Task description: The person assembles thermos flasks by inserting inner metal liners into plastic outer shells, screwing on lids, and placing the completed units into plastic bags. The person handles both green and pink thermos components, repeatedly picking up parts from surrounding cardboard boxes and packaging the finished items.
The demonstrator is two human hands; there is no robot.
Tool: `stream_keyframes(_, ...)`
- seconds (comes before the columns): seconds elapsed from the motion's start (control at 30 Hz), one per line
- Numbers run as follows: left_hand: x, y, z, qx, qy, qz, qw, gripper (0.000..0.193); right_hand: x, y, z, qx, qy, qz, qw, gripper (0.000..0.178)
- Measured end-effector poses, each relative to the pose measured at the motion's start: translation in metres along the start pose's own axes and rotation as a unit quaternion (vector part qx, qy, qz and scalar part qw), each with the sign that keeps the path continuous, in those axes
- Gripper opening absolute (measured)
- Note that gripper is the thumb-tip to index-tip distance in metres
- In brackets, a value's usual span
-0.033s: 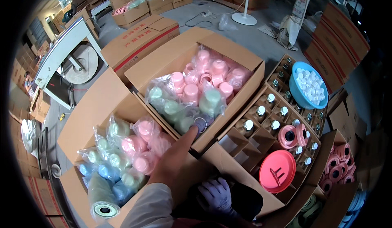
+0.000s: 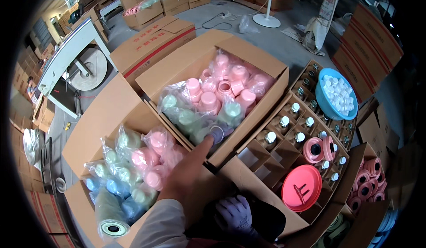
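Observation:
My left hand [image 2: 215, 136] reaches over the near edge of the middle cardboard box [image 2: 262, 57]. A pale glove or covering shows on its fingers, and the wrist is bare. The fingers touch the clear plastic bags around pale green cup-shaped parts [image 2: 188, 118]; their tips are hidden, so a grip cannot be made out. Behind these lie pink cup-shaped parts [image 2: 208, 102], some bagged. My right hand [image 2: 235, 212], in a pale purple glove, rests on dark cloth at the lower middle, fingers slightly apart and holding nothing visible.
At left, an open box [image 2: 93, 134] contains bagged green, pink and blue parts. A divided carton [image 2: 255, 181] at right holds white-capped bottles [image 2: 284, 121], pink rings and a pink dish [image 2: 288, 186]. White caps fill a blue basin [image 2: 322, 98]. Pink rings [image 2: 364, 188] fill another box.
My left fingers have shifted slightly among the green bagged parts, and the plastic there has moved a little. My right hand stays where it was.

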State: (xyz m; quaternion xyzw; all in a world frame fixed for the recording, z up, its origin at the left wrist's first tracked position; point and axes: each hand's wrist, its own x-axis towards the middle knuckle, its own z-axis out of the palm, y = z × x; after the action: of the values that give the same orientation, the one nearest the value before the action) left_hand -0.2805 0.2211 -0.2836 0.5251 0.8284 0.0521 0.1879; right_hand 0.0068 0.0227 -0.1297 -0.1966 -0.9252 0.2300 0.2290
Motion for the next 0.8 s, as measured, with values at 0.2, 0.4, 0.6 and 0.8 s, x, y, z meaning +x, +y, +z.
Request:
stream_keyframes(0.2, 0.088, -0.081, -0.058, -0.108, 0.288, 0.004, 0.952, 0.022, 0.0, 0.012, -0.004, 0.101, -0.105, 0.02, 0.989, 0.033)
stream_keyframes(0.4, 0.128, -0.106, -0.019, -0.054, 0.102, -0.118, 0.986, 0.095, -0.001, 0.021, 0.017, 0.122, 0.087, -0.086, 0.985, 0.032)
stream_keyframes(0.6, 0.102, -0.122, -0.07, -0.047, 0.158, -0.006, 0.986, 0.103, -0.009, 0.028, 0.023, 0.137, -0.018, -0.062, 0.988, 0.039)
stream_keyframes(0.8, -0.111, -0.035, -0.214, -0.118, 0.411, 0.168, 0.888, 0.084, 0.03, 0.058, -0.039, 0.278, 0.124, 0.147, 0.941, 0.052)
